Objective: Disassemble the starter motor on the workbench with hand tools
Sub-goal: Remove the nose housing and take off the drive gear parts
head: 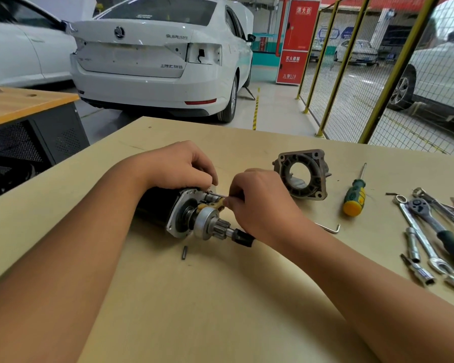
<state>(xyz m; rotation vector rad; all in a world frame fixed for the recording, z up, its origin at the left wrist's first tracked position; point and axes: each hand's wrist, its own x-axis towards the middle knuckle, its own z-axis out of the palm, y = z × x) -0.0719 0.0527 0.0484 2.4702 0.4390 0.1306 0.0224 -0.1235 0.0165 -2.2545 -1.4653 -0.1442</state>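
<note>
The starter motor (184, 216) lies on its side on the workbench (194, 297), its black body to the left and its pinion gear and shaft pointing right. My left hand (180, 166) rests on top of the motor, fingers pinched at the upper part of the exposed end. My right hand (260, 203) pinches a thin metal pin or rod by the yellowish shift fork (212, 204). The removed grey nose housing (303, 174) stands behind my right hand.
A small dark pin (184, 252) lies in front of the motor. A hex key (330, 227), a green and yellow screwdriver (355, 196), a ratchet (435, 226), wrenches and sockets (419, 271) lie to the right. White cars and a yellow mesh fence (351, 87) stand beyond the bench.
</note>
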